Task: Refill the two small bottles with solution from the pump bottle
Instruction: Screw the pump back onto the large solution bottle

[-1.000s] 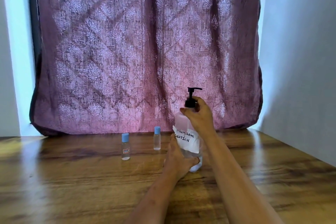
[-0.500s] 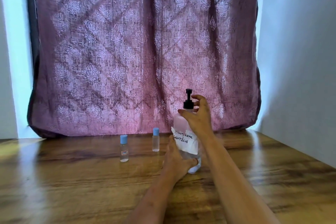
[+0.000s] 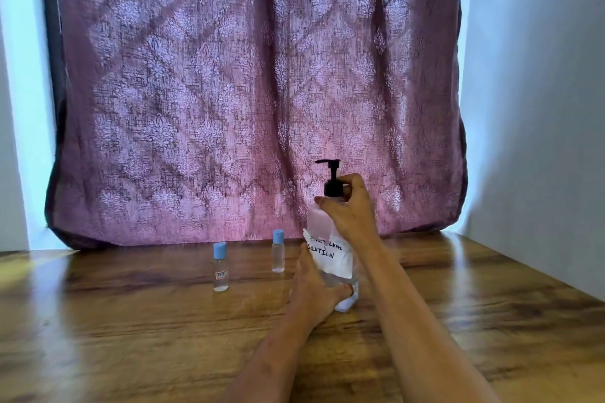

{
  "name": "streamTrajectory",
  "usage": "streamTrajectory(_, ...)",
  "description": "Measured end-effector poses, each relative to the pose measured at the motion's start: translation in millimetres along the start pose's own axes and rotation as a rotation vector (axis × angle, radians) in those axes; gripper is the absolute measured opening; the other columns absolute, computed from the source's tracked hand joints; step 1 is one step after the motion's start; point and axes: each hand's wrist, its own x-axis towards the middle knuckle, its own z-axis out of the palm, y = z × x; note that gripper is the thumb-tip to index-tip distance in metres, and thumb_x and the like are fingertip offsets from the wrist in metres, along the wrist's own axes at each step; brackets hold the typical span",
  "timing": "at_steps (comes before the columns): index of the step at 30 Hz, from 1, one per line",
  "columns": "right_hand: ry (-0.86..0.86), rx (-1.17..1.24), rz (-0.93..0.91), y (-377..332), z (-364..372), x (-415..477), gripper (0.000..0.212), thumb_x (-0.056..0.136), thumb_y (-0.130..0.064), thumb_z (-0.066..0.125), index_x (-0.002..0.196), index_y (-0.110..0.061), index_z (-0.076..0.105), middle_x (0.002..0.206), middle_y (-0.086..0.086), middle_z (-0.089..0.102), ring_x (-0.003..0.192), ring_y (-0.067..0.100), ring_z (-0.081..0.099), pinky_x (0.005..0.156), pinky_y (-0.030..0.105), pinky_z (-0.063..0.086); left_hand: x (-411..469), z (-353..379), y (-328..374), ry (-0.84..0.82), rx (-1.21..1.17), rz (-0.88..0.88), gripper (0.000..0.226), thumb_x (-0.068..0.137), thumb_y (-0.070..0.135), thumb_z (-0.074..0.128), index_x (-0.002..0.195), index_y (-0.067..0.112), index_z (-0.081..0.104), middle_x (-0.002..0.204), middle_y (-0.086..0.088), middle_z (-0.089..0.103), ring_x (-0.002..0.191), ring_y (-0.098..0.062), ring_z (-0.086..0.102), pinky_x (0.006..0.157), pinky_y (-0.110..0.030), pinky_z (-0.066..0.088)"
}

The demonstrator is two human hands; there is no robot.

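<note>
A clear pump bottle (image 3: 322, 222) with a black pump head and a white handwritten label stands on the wooden table (image 3: 131, 337). My left hand (image 3: 314, 291) grips its lower body. My right hand (image 3: 350, 209) curls round the black collar under the pump, whose nozzle points left. Two small clear bottles with blue caps stand upright to the left: one with a red label (image 3: 220, 267) and a plain one (image 3: 278, 251) nearer the pump bottle. Both are capped.
A purple patterned curtain (image 3: 255, 91) hangs right behind the bottles along the table's back edge. A pale wall (image 3: 540, 108) borders the table on the right. Bare wood lies in front of my arms and on the left.
The pump head has turned: its nozzle pointed right a second ago, faced the camera half a second ago, and now points left. My right hand has shifted round the collar with it.
</note>
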Motion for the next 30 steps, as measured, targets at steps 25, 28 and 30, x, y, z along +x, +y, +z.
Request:
streamTrajectory(25, -0.096, 0.252, 0.026, 6.1, -6.3, -0.4, 0.018, 0.095, -0.015, 0.053, 0.111, -0.019, 0.058, 0.098, -0.004, 0.06, 0.087, 0.004, 0.057, 0.072, 0.007, 0.045, 3.2, 0.6, -2.8, -0.002, 0.02, -0.01, 0.116, 0.043, 0.048, 0.075, 0.143, 0.022, 0.023, 0.133, -0.004, 0.051, 0.123, -0.024, 0.051, 0.101, -0.049, 0.045)
streamTrajectory(28, -0.091, 0.237, 0.004, 6.9, -6.7, -0.5, 0.019, 0.096, -0.015, 0.049, 0.114, -0.016, 0.055, 0.098, -0.007, 0.061, 0.091, 0.005, 0.058, 0.081, 0.013, 0.046, 2.6, 0.2, -2.7, 0.0, 0.026, -0.007, 0.116, 0.043, 0.049, 0.074, 0.143, 0.022, 0.022, 0.133, -0.003, 0.05, 0.122, -0.023, 0.051, 0.1, -0.049, 0.045)
streamTrajectory(30, -0.062, 0.241, -0.007, 6.1, -6.5, -1.4, 0.016, 0.095, -0.015, 0.052, 0.11, -0.018, 0.057, 0.097, -0.008, 0.062, 0.088, -0.002, 0.06, 0.078, 0.011, 0.046, 2.3, 0.2, -2.4, -0.002, 0.031, -0.01, 0.117, 0.042, 0.05, 0.074, 0.144, 0.023, 0.021, 0.134, -0.002, 0.05, 0.123, -0.023, 0.051, 0.1, -0.048, 0.046)
